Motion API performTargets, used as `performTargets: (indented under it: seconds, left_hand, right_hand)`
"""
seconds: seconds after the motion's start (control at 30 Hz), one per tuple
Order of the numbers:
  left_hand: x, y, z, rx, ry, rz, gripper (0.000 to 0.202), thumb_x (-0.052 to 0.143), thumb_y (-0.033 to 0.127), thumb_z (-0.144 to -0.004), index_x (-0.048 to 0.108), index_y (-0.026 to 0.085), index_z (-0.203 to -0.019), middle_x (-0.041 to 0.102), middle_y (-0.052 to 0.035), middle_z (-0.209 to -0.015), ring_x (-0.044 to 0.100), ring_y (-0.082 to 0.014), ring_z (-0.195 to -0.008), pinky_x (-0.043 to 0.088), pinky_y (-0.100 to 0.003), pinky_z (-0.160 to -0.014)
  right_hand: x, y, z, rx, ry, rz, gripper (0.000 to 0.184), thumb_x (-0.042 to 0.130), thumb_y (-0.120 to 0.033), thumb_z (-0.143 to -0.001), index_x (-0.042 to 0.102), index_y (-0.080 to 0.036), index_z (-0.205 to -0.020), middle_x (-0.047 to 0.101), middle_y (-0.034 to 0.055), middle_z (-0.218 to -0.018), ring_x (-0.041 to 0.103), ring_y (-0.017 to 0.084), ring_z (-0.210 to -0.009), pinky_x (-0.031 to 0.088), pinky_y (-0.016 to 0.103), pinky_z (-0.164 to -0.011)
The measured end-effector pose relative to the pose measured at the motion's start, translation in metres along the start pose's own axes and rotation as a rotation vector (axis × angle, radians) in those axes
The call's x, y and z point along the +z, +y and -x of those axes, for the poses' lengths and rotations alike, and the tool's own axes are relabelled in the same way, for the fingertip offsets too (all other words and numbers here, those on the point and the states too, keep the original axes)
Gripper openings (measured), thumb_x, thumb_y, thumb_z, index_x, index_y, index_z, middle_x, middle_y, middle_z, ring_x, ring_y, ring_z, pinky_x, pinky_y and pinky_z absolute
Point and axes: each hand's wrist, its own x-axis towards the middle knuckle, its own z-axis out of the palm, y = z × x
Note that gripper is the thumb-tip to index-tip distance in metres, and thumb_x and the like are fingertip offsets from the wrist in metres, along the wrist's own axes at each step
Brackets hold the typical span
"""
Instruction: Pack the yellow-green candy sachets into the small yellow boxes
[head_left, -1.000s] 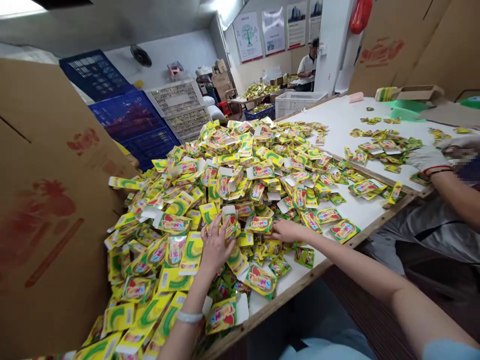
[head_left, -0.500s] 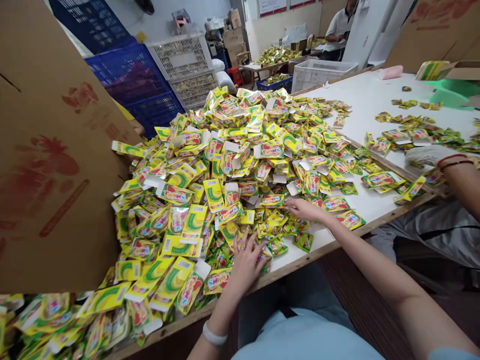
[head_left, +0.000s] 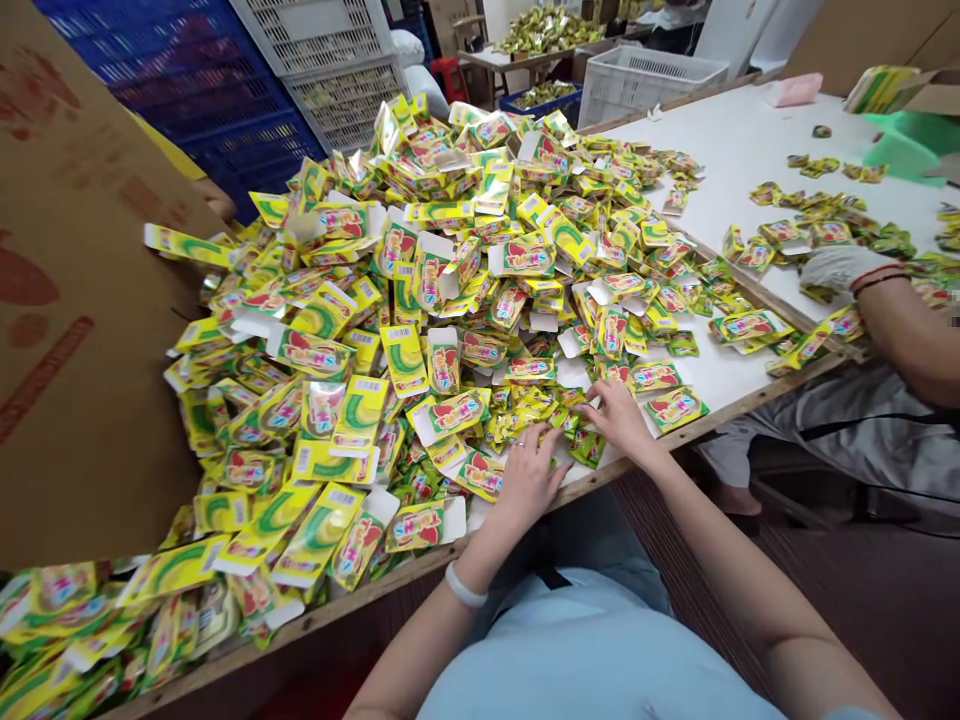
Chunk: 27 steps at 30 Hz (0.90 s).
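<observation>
My left hand (head_left: 529,472) lies over small shiny green and yellow candy packets (head_left: 517,415), fingers spread and pointing forward. It wears a ring, with a white band round the wrist. Close on its right, my right hand (head_left: 621,420) reaches into the same packets with fingers bent but apart; nothing held shows in it. A green packet (head_left: 586,448) lies between the two hands. Beside my left hand are a small printed box (head_left: 480,473) and a yellow-green box with an open white flap (head_left: 452,413). Two flat boxes, one of them a printed box (head_left: 676,408), lie right of my right hand.
A high heap of small boxes (head_left: 405,290) covers the table's left side, against a large carton (head_left: 82,400). A wooden strip (head_left: 757,290) divides the white tabletop (head_left: 720,160). A co-worker's gloved hand (head_left: 844,270) handles packets at right. Crates (head_left: 652,85) stand behind.
My left hand has slid right, close to my right hand. My right hand has drawn back from a small box toward the loose packets near the edge. The view has tilted down.
</observation>
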Motion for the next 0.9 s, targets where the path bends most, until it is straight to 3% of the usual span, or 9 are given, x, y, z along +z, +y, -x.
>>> performTargets:
  seconds: [0.07,0.17,0.3,0.47,0.57,0.63,0.7,0.8,0.9]
  left_hand:
    - [0.013,0.002,-0.014,-0.018,0.032,-0.042,0.05,0.059,0.027,-0.094,0.046,0.017,-0.141,0.055,-0.0161,-0.138,0.052,-0.0305,-0.127,0.046,-0.047,-0.103]
    - [0.021,-0.001,-0.032,-0.047,-0.001,-0.057,0.04,0.058,0.022,-0.093,0.055,0.02,-0.133,0.061,-0.0139,-0.133,0.055,-0.0307,-0.122,0.047,-0.05,-0.1]
    - [0.016,-0.006,-0.043,-0.132,0.044,0.228,0.025,0.059,0.015,-0.09,0.065,0.021,-0.113,0.066,-0.0119,-0.125,0.057,-0.0305,-0.119,0.044,-0.051,-0.102]
    - [0.0,-0.011,-0.035,-0.274,0.117,0.472,0.022,0.044,0.021,-0.098,0.057,0.017,-0.115,0.069,-0.0074,-0.095,0.067,-0.0196,-0.084,0.053,-0.034,-0.078]
    - [-0.014,-0.009,-0.027,-0.291,0.012,0.608,0.023,0.043,0.026,-0.098,0.058,0.017,-0.113,0.067,-0.0025,-0.081,0.063,-0.0161,-0.068,0.05,-0.028,-0.067]
    - [-0.024,-0.005,-0.022,-0.289,-0.073,0.703,0.025,0.045,0.028,-0.097,0.061,0.016,-0.112,0.068,-0.004,-0.085,0.063,-0.0178,-0.074,0.051,-0.03,-0.072]
    - [-0.033,0.0,-0.019,-0.281,-0.135,0.778,0.029,0.045,0.031,-0.097,0.063,0.016,-0.114,0.069,-0.0063,-0.094,0.064,-0.0204,-0.084,0.052,-0.033,-0.079]
    - [-0.044,0.006,-0.013,-0.296,-0.226,0.908,0.035,0.045,0.036,-0.097,0.062,0.018,-0.122,0.07,-0.0073,-0.102,0.064,-0.0224,-0.094,0.054,-0.036,-0.085]
    - [-0.05,0.007,-0.006,-0.369,-0.306,1.075,0.044,0.043,0.048,-0.097,0.064,0.019,-0.122,0.07,-0.0088,-0.107,0.066,-0.0223,-0.093,0.055,-0.036,-0.084]
  right_hand:
    - [-0.004,0.006,-0.001,0.008,0.014,-0.068,0.03,0.053,-0.048,-0.092,0.058,-0.022,-0.077,0.064,0.0065,-0.078,0.058,0.023,-0.073,0.044,0.034,-0.07]
    - [-0.012,0.013,0.001,0.012,0.032,-0.175,0.034,0.055,-0.05,-0.089,0.055,-0.022,-0.07,0.063,0.0036,-0.068,0.055,0.02,-0.064,0.04,0.032,-0.063]
    - [-0.02,0.018,0.01,0.056,0.114,-0.323,0.039,0.056,-0.058,-0.087,0.055,-0.022,-0.071,0.059,0.0019,-0.066,0.052,0.018,-0.06,0.04,0.03,-0.059]
    - [-0.03,0.011,0.027,0.099,0.134,-0.524,0.045,0.053,-0.067,-0.087,0.054,-0.023,-0.078,0.054,-0.0024,-0.062,0.047,0.014,-0.049,0.04,0.026,-0.046]
    - [-0.04,-0.003,0.035,0.041,0.073,-0.666,0.041,0.066,-0.063,-0.081,0.06,-0.023,-0.076,0.064,0.0025,-0.081,0.063,0.018,-0.078,0.052,0.027,-0.064]
    - [-0.047,-0.014,0.036,-0.023,-0.017,-0.76,0.035,0.072,-0.055,-0.08,0.063,-0.022,-0.075,0.067,0.0059,-0.1,0.063,0.021,-0.105,0.053,0.031,-0.083]
    - [-0.051,-0.025,0.036,-0.083,-0.146,-0.779,0.029,0.072,-0.05,-0.083,0.066,-0.022,-0.077,0.067,0.0076,-0.111,0.06,0.022,-0.115,0.051,0.034,-0.092]
    - [-0.051,-0.036,0.034,-0.157,-0.29,-0.683,0.028,0.067,-0.048,-0.088,0.068,-0.021,-0.08,0.068,0.0072,-0.103,0.063,0.021,-0.102,0.052,0.031,-0.083]
    - [-0.05,-0.043,0.032,-0.212,-0.318,-0.541,0.03,0.06,-0.047,-0.093,0.064,-0.02,-0.081,0.064,0.0033,-0.082,0.06,0.016,-0.078,0.048,0.027,-0.068]
